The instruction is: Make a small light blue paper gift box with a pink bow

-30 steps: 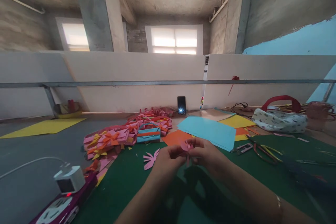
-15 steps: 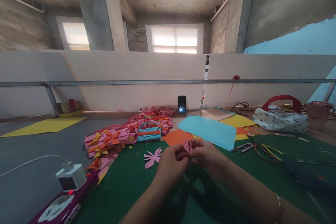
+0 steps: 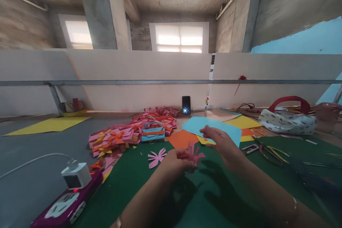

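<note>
Between the closed fingers of my left hand [image 3: 179, 161] is a pink paper cutout [image 3: 193, 153], its narrow petal-like strips fanning outward. My right hand [image 3: 220, 143] is raised to the right of it, fingers stretched and holding nothing, in front of the light blue paper sheets [image 3: 200, 123]. A second pink paper cutout [image 3: 157, 157], shaped like a flower or butterfly, lies flat on the green mat [image 3: 125, 188] just left of my left hand. Part of the held cutout is hidden by my fingers.
Folded pink and orange paper pieces [image 3: 114, 136] are heaped at the left, beside a small blue paper bag [image 3: 153, 134]. A purple power strip [image 3: 66, 203] with a white charger stands front left. Scissors [image 3: 269, 155], a box cutter [image 3: 250, 149] and a cloth basket [image 3: 288, 123] lie right. A phone [image 3: 186, 105] leans behind.
My right hand has let go of the pink cutout and moved up and right, its fingers opening. The cutout stays in my left hand, now more spread out to view.
</note>
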Motion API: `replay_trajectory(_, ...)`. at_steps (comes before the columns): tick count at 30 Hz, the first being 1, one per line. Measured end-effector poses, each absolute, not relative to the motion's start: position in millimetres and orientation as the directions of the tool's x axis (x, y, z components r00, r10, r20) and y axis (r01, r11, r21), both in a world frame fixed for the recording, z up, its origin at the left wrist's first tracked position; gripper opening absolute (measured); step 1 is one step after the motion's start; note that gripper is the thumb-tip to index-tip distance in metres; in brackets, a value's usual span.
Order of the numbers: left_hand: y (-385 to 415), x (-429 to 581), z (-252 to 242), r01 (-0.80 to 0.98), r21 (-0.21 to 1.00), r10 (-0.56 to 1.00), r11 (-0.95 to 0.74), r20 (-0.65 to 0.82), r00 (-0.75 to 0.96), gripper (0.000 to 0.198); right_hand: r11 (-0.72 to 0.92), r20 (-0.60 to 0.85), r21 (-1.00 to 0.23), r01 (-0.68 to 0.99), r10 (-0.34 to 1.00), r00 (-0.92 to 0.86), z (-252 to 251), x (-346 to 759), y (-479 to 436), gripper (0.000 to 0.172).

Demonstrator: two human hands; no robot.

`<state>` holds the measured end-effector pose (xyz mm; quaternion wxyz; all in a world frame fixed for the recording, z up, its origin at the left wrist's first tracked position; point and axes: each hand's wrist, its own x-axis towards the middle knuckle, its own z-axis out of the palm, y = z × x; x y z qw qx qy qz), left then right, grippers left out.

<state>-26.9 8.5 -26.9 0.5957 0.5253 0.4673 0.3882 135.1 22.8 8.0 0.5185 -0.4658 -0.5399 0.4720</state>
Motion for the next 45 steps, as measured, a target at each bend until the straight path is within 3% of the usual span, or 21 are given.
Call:
replay_trajectory(3, 9.9, -26.4, -29.5, 0.005, 0.986, 0.948, 0.165, -0.161, 0.273, 0.022, 0.106, 0.079, -0.989, 0.107, 0.97, -0.229, 5.0, 130.6, 17.7, 0.024)
replay_trajectory(7, 8.6, -26.3, -28.3, 0.039, 0.987, 0.943, 0.157, -0.161, 0.29, 0.025, 0.129, 0.114, -0.991, 0.023, 0.934, -0.338, -1.8, 124.6, 13.5, 0.009)
replay_trajectory(12, 8.8, -28.2, -28.4, 0.033, 0.984, 0.93, 0.177, -0.178, 0.32, 0.03, 0.141, 0.127, -0.99, 0.017, 0.931, -0.341, -5.9, 123.7, 15.3, 0.004)
replay_trajectory(21, 6.0, -29.2, -25.5, 0.042, 0.977, 0.921, 0.211, -0.213, 0.326, 0.023, 0.18, 0.169, -0.984, 0.012, 0.943, -0.286, -3.9, 120.8, 13.7, 0.009)
replay_trajectory(30, 10.8, -35.4, -26.3, 0.011, 0.975, 0.932, 0.22, -0.214, 0.292, 0.026, 0.145, 0.128, -0.988, 0.049, 0.958, -0.256, 0.0, 123.1, 13.1, 0.006)
replay_trajectory(35, 7.9, -35.1, -19.2, -0.099, 0.953, 0.944, 0.286, -0.263, 0.199, 0.036, 0.147, 0.147, -0.989, -0.018, 0.959, -0.243, -3.1, 122.6, 14.2, 0.006)
replay_trajectory(38, 3.2, -31.9, -13.6, -0.216, 0.928, 0.953, 0.303, -0.29, 0.091, 0.03, 0.141, 0.154, -0.987, -0.08, 0.97, -0.19, -5.7, 122.9, 15.6, 0.011)
replay_trajectory(45, -5.8, -21.9, -11.6, -0.38, 0.873, 0.952, 0.305, -0.289, 0.099, 0.032, 0.153, 0.168, -0.981, -0.122, 0.977, -0.128, -3.3, 122.2, 17.6, 0.015)
